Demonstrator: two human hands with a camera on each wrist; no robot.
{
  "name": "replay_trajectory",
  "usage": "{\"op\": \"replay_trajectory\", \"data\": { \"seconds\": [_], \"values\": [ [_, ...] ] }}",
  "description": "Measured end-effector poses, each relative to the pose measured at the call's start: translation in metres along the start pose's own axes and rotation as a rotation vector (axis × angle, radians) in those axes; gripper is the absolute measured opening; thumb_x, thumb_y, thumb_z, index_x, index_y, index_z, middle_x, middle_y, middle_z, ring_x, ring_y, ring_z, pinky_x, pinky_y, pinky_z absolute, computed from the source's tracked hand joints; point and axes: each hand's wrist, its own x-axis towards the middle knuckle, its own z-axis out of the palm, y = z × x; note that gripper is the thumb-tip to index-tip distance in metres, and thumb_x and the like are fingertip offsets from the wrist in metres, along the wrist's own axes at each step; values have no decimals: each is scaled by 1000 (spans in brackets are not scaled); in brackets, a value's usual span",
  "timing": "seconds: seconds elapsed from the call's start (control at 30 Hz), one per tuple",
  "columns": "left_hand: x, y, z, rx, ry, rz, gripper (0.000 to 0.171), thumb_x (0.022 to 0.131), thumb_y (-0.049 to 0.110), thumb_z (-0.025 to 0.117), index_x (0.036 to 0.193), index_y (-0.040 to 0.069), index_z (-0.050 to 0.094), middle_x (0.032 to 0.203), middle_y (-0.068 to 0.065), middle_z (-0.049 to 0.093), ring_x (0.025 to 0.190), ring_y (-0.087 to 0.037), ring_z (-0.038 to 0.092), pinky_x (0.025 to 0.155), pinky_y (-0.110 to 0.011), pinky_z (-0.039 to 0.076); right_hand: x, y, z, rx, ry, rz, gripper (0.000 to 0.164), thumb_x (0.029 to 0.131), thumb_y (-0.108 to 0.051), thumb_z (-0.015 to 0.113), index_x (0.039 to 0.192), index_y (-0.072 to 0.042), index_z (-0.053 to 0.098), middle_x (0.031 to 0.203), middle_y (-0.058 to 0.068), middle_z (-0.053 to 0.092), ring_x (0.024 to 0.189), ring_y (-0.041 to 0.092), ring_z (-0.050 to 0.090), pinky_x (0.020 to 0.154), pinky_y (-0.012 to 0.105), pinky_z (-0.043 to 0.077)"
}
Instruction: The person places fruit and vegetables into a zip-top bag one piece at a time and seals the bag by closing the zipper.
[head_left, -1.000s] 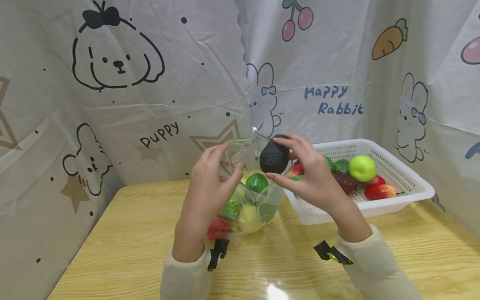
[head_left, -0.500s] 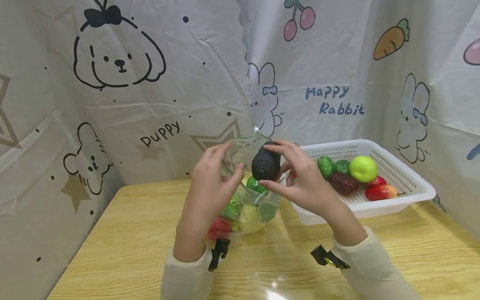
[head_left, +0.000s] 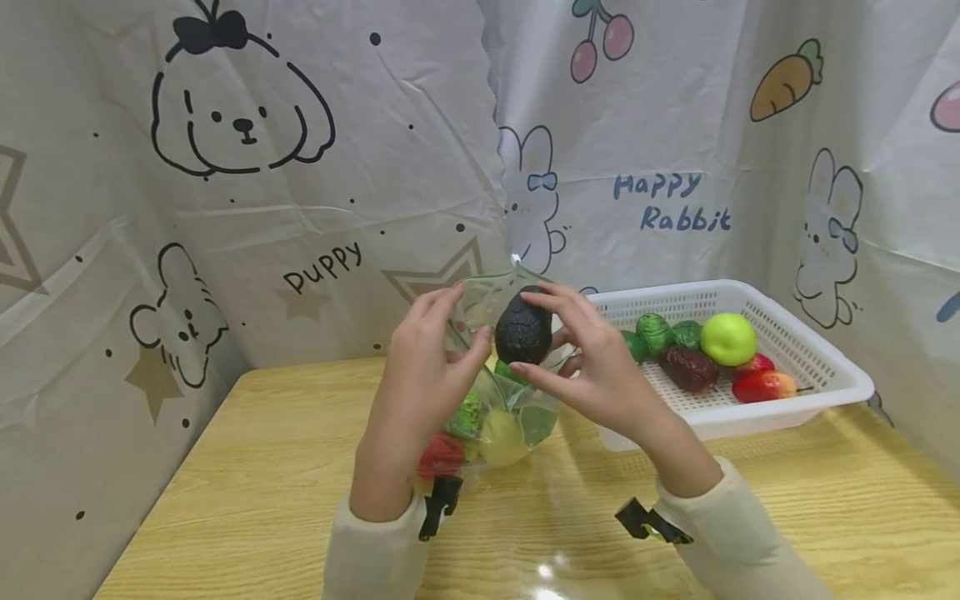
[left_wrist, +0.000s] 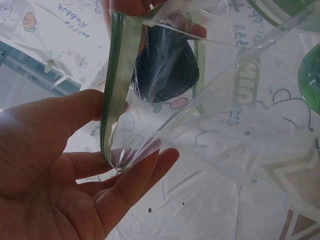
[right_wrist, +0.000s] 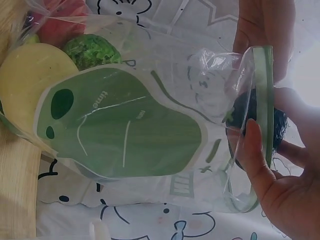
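Note:
A clear zip bag (right_wrist: 165, 165) with a green zip edge and green print stands mouth up, holding several pieces of produce, among them a pale yellow round one (head_left: 501, 437) and a leafy green one (head_left: 465, 414). My left hand (head_left: 420, 367) holds the left side of its mouth, thumb and fingers about the zip edge (left_wrist: 114, 75). A black avocado (head_left: 523, 329) is at the mouth, held between thumb and fingers of my right hand (head_left: 600, 358). In the left wrist view the avocado (left_wrist: 167, 65) shows through the plastic. A red piece (head_left: 441, 456) shows low in the bag.
On the right stands a white perforated basket (head_left: 825, 375) with a green apple (head_left: 727, 339), a dark red-brown wrinkled piece (head_left: 688, 368), red pieces (head_left: 763, 387) and green ones (head_left: 655, 334). The wooden table (head_left: 247, 475) meets a printed cloth backdrop (head_left: 300, 208) behind.
My right hand has moved left and slightly down with the avocado, bringing it from the bag's right side to over its mouth. The left hand stays in place on the bag.

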Motion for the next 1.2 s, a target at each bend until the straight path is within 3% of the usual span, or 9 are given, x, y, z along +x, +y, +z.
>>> {"op": "replay_trajectory", "data": {
  "seconds": [0.37, 0.67, 1.2],
  "values": [
    [1, 1, 2, 3, -22, 0, 52, 87, 23, 62, 133, 3, 48, 130, -16, 53, 64, -12, 63, 58, -26, 60, -2, 1, 2, 16, -93, -28, 56, 86, -29, 65, 137, -16, 45, 147, 12, 38, 99, 17, 65, 60, 20, 60],
    [0, 0, 3, 2, -26, 5, 51, 87, 23, 61, 132, 2, 49, 129, -16, 53, 63, -11, 64, 59, -26, 60, -3, 0, 3, 0, -125, -70, 44, 89, -25, 61, 131, -18, 52, 142, 9, 45, 100, 12, 63, 59, 21, 60],
    [0, 0, 3, -11, -36, -21, 52, 87, 23, 61, 134, 4, 48, 129, -15, 52, 64, -12, 64, 59, -26, 61, -2, 0, -12, -70, -113, -96, 41, 89, -24, 61, 128, -12, 54, 137, 11, 50, 100, 16, 63, 62, 22, 60]
  ]
}}
